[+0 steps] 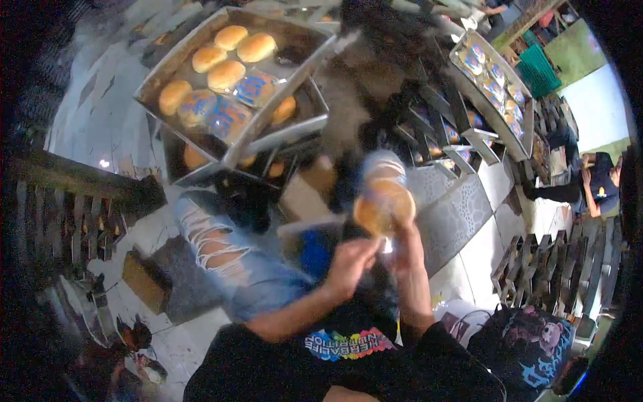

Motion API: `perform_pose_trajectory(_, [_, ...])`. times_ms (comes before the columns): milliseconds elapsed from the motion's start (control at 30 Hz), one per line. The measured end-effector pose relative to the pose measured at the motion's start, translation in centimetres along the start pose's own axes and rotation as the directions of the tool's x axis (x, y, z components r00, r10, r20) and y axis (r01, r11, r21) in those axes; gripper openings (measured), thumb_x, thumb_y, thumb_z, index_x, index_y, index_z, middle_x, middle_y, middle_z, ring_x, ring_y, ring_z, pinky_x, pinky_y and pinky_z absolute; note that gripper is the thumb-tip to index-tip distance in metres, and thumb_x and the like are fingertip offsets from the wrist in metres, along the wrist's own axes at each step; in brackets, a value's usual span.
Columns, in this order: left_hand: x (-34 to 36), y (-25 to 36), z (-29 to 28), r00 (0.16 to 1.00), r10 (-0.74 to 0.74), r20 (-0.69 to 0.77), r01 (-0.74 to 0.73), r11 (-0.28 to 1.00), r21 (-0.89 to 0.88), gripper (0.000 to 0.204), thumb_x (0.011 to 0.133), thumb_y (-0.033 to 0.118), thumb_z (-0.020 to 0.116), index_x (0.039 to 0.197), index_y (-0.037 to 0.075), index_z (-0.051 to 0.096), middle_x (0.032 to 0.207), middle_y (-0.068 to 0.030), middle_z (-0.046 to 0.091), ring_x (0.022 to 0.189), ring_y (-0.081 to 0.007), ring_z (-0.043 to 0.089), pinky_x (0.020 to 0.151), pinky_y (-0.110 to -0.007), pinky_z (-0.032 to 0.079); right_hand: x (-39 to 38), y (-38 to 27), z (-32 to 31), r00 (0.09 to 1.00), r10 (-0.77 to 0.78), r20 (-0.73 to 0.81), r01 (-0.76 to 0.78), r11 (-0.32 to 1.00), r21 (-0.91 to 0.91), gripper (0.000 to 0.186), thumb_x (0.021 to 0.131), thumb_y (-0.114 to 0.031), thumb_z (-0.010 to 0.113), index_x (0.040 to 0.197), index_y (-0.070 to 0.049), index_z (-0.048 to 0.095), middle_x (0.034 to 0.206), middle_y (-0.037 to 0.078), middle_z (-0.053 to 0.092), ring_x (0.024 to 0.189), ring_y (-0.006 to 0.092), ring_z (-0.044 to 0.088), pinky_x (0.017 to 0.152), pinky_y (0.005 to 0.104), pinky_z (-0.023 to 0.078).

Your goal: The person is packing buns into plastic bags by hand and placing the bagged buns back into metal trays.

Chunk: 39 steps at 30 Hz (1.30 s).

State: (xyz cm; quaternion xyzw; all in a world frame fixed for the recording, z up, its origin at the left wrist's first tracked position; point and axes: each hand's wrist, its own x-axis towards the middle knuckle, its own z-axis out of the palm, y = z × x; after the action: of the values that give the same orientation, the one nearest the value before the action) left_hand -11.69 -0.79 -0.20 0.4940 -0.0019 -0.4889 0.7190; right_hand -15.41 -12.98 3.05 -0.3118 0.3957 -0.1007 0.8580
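My right hand (406,248) grips a round golden bun in a clear printed bag (379,206), held upright above my knee and blurred by motion. My left hand (351,264) has its fingers closed at the bag's lower end, pinching it. Ahead and to the left, a metal tray (159,70) holds several bare buns (256,47) and several bagged ones (230,120). It rests on more trays (313,100) with buns inside. A blue object (301,249), too blurred to name, sits between my legs.
At the upper right, a tray of bagged buns (494,80) tops stacked trays (455,141). A person in dark clothes (599,187) is at the far right. More stacked racks (526,268) stand at both sides. A black printed backpack (519,345) lies at the lower right; a green crate (539,70) stands behind.
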Motion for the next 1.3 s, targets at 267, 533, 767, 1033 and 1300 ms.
perform_pose_trajectory(267, [-3.2,9.7,-10.7,0.730,0.539,-0.421,-0.444,0.841,0.309,0.018,0.084,0.017,0.055,0.091,0.001,0.059,0.083,-0.0033,0.061,0.072,-0.0095,0.052,0.067,-0.023,0.042,9.6,-10.5,20.0,-0.117,-0.657,0.745,0.644,-0.621,-0.447,0.068,0.064,-0.003,0.065,0.125,-0.002,0.036,0.119,0.021,0.045,0.107,0.0333,0.047,0.092,0.0382,0.038])
perform_pose_trajectory(533, [-2.3,21.7,-16.5,0.369,0.860,-0.352,-0.473,0.500,0.725,0.016,0.082,0.010,0.058,0.095,0.000,0.058,0.089,-0.0050,0.061,0.079,-0.0097,0.056,0.068,-0.023,0.045,8.9,-6.4,20.8,0.374,0.119,0.920,0.903,0.180,-0.390,0.051,0.076,-0.021,0.065,0.117,0.003,0.047,0.108,0.015,0.058,0.101,0.0246,0.055,0.089,0.0326,0.040])
perform_pose_trajectory(767, [6.6,32.4,-20.1,0.511,0.810,-0.288,0.597,-0.093,0.797,0.061,0.067,0.053,0.062,0.106,0.007,0.058,0.105,-0.0154,0.059,0.101,-0.0286,0.055,0.083,-0.042,0.042,18.0,-0.8,2.3,0.865,-0.140,0.482,0.487,0.003,-0.873,0.047,0.078,-0.021,0.062,0.118,-0.001,0.048,0.112,0.015,0.056,0.099,0.0214,0.055,0.085,0.0328,0.042])
perform_pose_trajectory(1033, [12.2,33.6,-29.3,0.714,0.675,-0.184,0.452,-0.245,0.857,0.049,0.062,0.047,0.068,0.094,0.010,0.063,0.095,-0.0101,0.063,0.091,-0.0256,0.059,0.077,-0.037,0.045,19.2,0.5,1.7,0.681,-0.436,0.588,0.711,0.202,-0.673,0.027,0.075,-0.014,0.063,0.097,0.001,0.060,0.088,0.019,0.062,0.084,0.0295,0.060,0.078,0.0341,0.045])
perform_pose_trajectory(1300, [5.8,26.9,-3.1,0.742,0.171,0.649,-0.607,-0.240,0.757,0.013,0.074,0.015,0.063,0.080,0.003,0.061,0.082,-0.0096,0.057,0.083,-0.0233,0.055,0.074,-0.033,0.042,14.2,-2.4,5.9,0.639,-0.298,0.709,0.476,0.877,-0.060,0.095,0.065,-0.023,0.076,0.136,-0.007,0.016,0.131,0.017,0.036,0.122,0.0270,0.033,0.102,0.0366,0.025])
